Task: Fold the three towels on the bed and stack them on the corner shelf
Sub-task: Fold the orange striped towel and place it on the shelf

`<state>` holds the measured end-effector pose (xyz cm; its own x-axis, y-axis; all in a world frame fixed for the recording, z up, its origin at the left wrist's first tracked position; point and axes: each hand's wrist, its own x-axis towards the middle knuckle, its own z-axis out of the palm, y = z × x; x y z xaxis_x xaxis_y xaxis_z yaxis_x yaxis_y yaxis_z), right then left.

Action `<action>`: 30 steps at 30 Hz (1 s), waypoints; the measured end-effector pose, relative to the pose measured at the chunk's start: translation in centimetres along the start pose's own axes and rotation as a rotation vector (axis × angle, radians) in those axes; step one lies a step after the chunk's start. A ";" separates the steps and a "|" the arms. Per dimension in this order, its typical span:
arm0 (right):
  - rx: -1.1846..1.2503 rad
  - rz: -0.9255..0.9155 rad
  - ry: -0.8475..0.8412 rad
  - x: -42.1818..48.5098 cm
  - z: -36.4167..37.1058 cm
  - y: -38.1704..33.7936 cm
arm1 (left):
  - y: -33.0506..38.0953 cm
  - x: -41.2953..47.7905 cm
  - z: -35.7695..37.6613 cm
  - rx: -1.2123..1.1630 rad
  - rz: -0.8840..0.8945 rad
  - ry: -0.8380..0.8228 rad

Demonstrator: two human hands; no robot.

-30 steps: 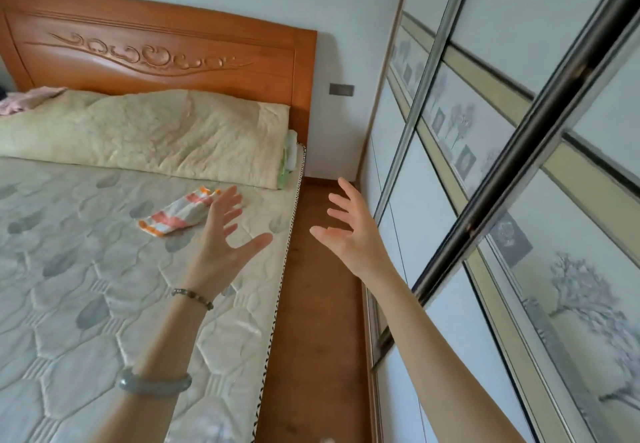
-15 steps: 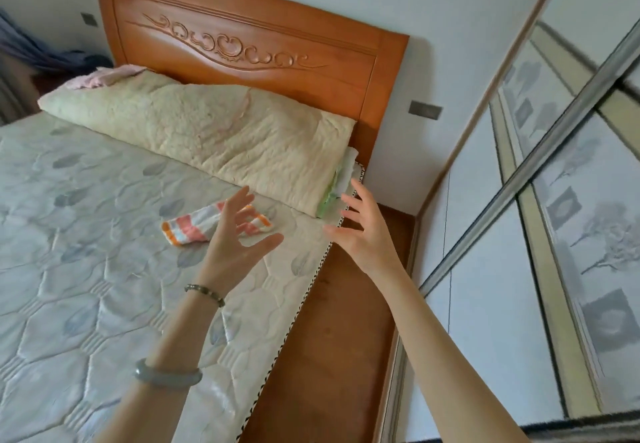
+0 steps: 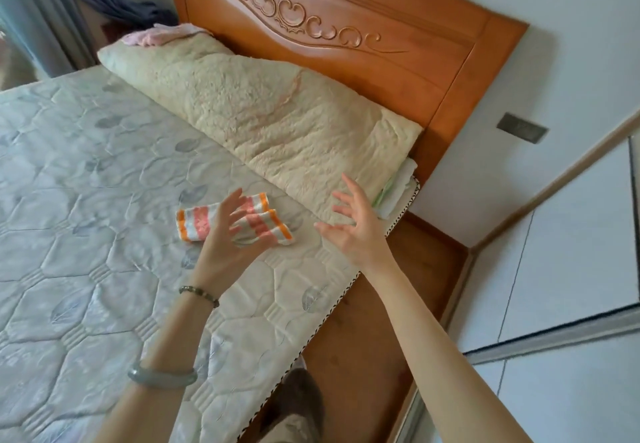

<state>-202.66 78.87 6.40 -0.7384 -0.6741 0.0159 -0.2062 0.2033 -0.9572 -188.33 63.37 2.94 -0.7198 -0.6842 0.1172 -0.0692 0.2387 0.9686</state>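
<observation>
The bed (image 3: 86, 200) fills most of the view, with a pale stitched top. A wooden headboard (image 3: 346, 27) stands at its far end. A big cream quilt (image 3: 263, 110) lies rolled up along the headboard, from the left side to the right edge of the bed.

Both bare arms reach out from the bottom of the view toward the head of the bed. The left hand (image 3: 225, 238) is up over the bed near its right edge. Its fingers are spread and a little bent, and it holds nothing. The right hand (image 3: 356, 231) is beside it, over the right edge of the bed, just in front of the quilt's end. Its fingers are spread wide too, and it holds nothing.

The striped towel (image 3: 194, 222) is orange, pink and white. It lies in a crumpled heap on the bed, near the right edge and close to the quilt. The left hand hides its middle, so I cannot tell if the fingers touch it.

A pink cloth (image 3: 156, 35) sits on the far left end of the quilt, partly hidden. Something white and green (image 3: 398, 189) pokes out at the head-right corner, under the quilt's end; it is hard to make out.

The left arm wears a green bangle (image 3: 162, 377) and a bead bracelet (image 3: 199, 295).
</observation>
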 end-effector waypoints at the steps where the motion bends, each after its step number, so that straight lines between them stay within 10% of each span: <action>1: -0.005 0.007 -0.020 1.8 0.0 0.4 | -0.8 1.4 0.3 -0.003 -0.015 0.017; 30: -0.035 0.190 -0.652 37.1 11.5 12.4 | -16.0 20.6 -3.8 0.365 -0.515 0.411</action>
<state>-225.21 48.23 -8.23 -0.2285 -0.9125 -0.3394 -0.1400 0.3758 -0.9161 -199.42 42.87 -9.29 -0.2236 -0.9562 -0.1888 -0.6031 -0.0165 0.7975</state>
